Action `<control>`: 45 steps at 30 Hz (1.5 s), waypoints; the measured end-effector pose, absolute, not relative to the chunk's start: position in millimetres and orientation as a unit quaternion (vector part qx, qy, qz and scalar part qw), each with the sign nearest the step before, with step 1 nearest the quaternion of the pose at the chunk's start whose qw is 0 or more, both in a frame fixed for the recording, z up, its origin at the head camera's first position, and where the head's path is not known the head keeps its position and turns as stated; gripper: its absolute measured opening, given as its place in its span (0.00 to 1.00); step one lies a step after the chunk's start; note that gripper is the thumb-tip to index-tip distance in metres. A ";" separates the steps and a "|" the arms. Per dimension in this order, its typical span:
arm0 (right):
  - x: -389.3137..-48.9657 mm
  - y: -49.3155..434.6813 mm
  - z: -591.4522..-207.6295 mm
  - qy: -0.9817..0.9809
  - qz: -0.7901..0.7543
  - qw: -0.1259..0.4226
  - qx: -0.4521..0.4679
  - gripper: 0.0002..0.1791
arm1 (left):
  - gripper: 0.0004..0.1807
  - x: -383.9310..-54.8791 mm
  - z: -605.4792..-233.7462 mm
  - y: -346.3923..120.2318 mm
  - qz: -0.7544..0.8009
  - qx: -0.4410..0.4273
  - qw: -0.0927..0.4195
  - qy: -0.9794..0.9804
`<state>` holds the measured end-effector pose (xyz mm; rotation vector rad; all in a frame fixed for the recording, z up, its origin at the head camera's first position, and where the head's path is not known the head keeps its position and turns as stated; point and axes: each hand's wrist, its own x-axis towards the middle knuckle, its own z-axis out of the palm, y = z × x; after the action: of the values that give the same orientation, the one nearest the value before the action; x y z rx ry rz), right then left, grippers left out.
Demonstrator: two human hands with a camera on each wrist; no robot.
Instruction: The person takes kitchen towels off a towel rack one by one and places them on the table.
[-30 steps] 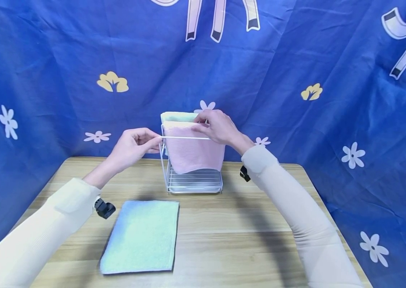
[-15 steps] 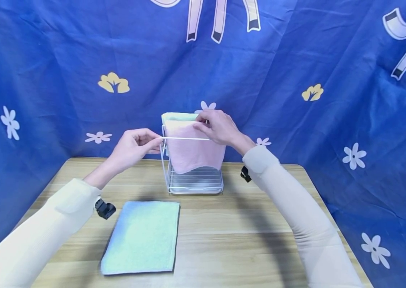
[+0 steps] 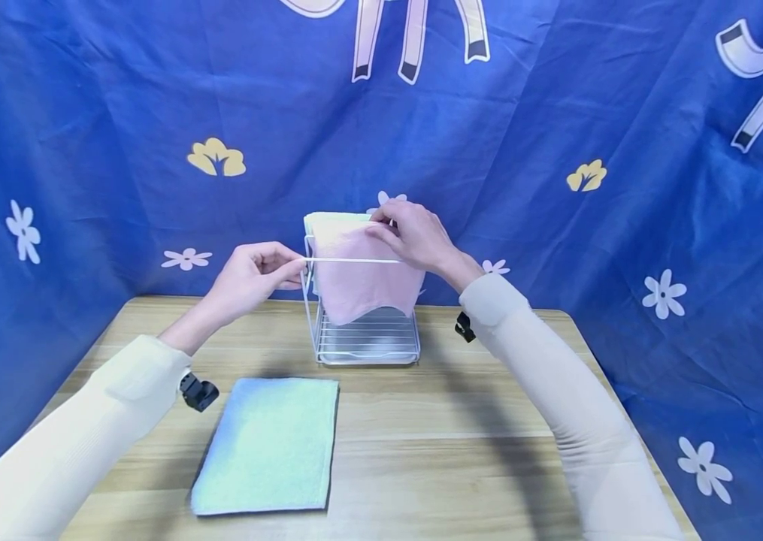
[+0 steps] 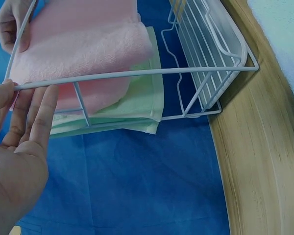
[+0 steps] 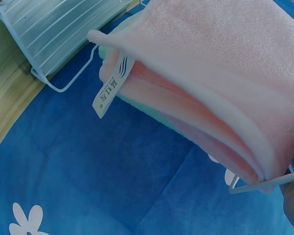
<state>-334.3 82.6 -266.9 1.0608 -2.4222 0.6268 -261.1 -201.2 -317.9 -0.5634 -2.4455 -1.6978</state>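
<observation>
A white wire rack [image 3: 367, 347] stands at the back of the table, a pink towel [image 3: 364, 289] draped in its upper part. My left hand [image 3: 252, 276] pinches the rack's upper left corner between thumb and fingers. At the towel's top right, my right hand [image 3: 415, 237] pinches the pink fabric; its fingertips are partly hidden behind the cloth. Behind the pink towel a pale green towel [image 4: 146, 93] hangs over the rack, mostly covered. In the right wrist view the pink towel shows open folds and a white label [image 5: 112, 87].
A folded light green-blue towel [image 3: 269, 443] lies flat on the wooden table [image 3: 449, 473], in front of the rack. Under the rack's wire base sits a tray [image 4: 228, 34]. Blue patterned cloth [image 3: 286, 113] encloses the back and sides.
My right hand has lifted slightly with the pink towel's top edge, which now covers more of the green towel behind. The pink towel's lower edge arches more. My left hand stays on the rack.
</observation>
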 end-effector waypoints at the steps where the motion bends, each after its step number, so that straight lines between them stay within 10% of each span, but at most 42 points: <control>1: -334.2 83.4 -266.4 -0.871 0.225 0.211 0.381 0.09 | 0.19 -261.0 -317.7 -201.0 -0.560 -0.185 0.055 -0.806; 45: -312.5 115.2 -223.3 -0.816 0.321 0.253 0.409 0.09 | 0.17 -262.5 -319.4 -200.9 -0.564 -0.179 0.060 -0.804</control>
<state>-312.5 115.2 -223.3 1.1118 -2.2190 0.8726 -262.5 -200.9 -319.4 -0.5431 -2.4333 -1.7080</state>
